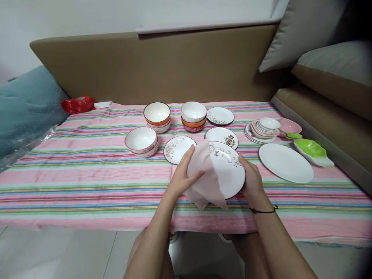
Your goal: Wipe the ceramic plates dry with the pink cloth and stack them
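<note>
A white plate [228,176] with a dark rim and a grey-brown floral pattern is held up above the striped cloth. A thin pale pink tissue [203,176] covers its left part and hangs below its edge. My left hand [183,174] grips the tissue at the plate's left side, thumb across its front and the other fingers partly hidden. On the opposite edge, my right hand [252,178] is closed round the plate, its fingers hidden behind. Behind the held plate lie a small floral plate [177,149] and some stacked floral plates [216,135].
Stacked bowls [141,139] stand left of the plates, with more bowl stacks [157,112], [193,112] behind. To the right are small dishes [269,124], a white oval plate [285,162] and a green leaf-shaped dish [310,149]. A red package [78,104] lies far left, cushions [337,66] right.
</note>
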### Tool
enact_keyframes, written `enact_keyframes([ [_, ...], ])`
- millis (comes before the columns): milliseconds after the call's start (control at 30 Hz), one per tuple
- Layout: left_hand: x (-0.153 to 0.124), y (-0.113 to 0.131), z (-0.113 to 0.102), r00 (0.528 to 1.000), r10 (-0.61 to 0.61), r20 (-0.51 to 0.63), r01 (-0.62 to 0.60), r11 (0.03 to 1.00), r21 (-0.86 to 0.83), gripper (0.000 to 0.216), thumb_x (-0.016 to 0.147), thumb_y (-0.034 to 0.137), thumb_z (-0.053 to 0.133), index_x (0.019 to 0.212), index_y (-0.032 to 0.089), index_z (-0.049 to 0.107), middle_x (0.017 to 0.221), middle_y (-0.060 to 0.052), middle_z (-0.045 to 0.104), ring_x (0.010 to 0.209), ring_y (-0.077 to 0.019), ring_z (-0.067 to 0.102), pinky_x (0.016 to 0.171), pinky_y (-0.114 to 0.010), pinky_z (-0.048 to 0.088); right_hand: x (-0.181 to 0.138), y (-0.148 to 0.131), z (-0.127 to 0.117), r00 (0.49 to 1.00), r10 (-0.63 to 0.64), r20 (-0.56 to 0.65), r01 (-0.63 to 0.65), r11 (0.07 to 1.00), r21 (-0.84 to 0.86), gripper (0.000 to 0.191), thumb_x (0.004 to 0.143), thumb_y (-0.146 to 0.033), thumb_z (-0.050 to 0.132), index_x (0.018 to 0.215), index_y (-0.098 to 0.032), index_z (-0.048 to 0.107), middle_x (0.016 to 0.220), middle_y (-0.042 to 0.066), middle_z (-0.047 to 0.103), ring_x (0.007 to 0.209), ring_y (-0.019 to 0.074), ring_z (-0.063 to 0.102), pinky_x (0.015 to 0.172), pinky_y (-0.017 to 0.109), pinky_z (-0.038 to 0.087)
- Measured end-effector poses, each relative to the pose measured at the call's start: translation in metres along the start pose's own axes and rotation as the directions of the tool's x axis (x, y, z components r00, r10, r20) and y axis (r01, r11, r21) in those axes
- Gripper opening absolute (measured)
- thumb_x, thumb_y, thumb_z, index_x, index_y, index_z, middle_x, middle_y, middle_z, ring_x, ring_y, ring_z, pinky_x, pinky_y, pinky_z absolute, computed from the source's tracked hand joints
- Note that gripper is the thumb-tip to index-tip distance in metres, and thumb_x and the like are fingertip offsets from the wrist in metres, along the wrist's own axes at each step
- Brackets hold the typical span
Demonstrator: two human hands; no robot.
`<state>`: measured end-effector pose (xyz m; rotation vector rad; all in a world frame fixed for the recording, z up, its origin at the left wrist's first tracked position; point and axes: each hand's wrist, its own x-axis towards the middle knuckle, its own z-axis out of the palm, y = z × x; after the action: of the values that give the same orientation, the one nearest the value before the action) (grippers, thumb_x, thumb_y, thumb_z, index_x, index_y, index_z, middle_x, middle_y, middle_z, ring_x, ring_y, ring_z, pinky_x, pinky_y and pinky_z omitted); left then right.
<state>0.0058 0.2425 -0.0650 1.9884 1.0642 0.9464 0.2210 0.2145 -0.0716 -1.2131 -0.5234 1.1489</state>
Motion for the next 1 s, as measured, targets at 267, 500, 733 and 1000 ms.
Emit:
enact_keyframes([
  [267, 0.0001, -0.0033, -0.0068, 0.997, 0.059, 0.047, -0.068, 0.974, 0.216, 0.070, 0.085, 0.048, 0.059, 0.147, 0.027, 0.033, 0.161, -0.008, 0.010, 0.145, -0.0305, 0.015, 0.115, -0.048, 0.024, -0.0010, 0.0045, 0.0022, 1.000, -0.015, 0.018, 0.015, 1.000, -0.023, 0.034, 0.068, -0.050, 0.073, 0.077, -0.018, 0.069, 0.080, 0.005, 0.071, 0.067, 0.0203, 0.060, 0.056, 0.029, 0.047],
  [500, 0.0020, -0.0053, -0.0031, 0.974, 0.195, 0.118, -0.226, 0.885, 0.407, 0.046, 0.089, 0.043, 0.054, 0.132, 0.027, 0.055, 0.159, -0.005, 0.019, 0.146, -0.0311, 0.009, 0.115, -0.054, 0.019, -0.0036, 0.0029, 0.0031, 0.998, -0.052, 0.036, 0.055, 0.996, -0.069, 0.033, 0.071, -0.051, 0.071, 0.073, -0.018, 0.067, 0.077, 0.004, 0.070, 0.066, 0.0189, 0.058, 0.056, 0.028, 0.046],
  [733, 0.0006, -0.0046, -0.0060, 0.965, 0.211, 0.158, -0.261, 0.839, 0.477, 0.050, 0.089, 0.044, 0.053, 0.136, 0.027, 0.051, 0.158, -0.005, 0.023, 0.146, -0.0333, 0.009, 0.115, -0.055, 0.018, -0.0031, 0.0021, 0.0042, 0.999, -0.049, 0.023, 0.050, 0.998, -0.047, 0.032, 0.068, -0.048, 0.074, 0.070, -0.017, 0.068, 0.074, 0.003, 0.068, 0.062, 0.0162, 0.055, 0.054, 0.026, 0.043],
  [1000, 0.0011, -0.0076, -0.0064, 0.957, 0.228, 0.182, -0.287, 0.847, 0.448, 0.052, 0.088, 0.042, 0.054, 0.137, 0.023, 0.050, 0.149, -0.002, 0.042, 0.142, -0.0299, 0.022, 0.114, -0.048, 0.026, -0.0032, 0.0030, 0.0039, 0.998, -0.050, 0.025, 0.052, 0.998, -0.046, 0.033, 0.068, -0.048, 0.075, 0.065, -0.017, 0.065, 0.068, 0.001, 0.065, 0.059, 0.0141, 0.051, 0.052, 0.025, 0.039],
])
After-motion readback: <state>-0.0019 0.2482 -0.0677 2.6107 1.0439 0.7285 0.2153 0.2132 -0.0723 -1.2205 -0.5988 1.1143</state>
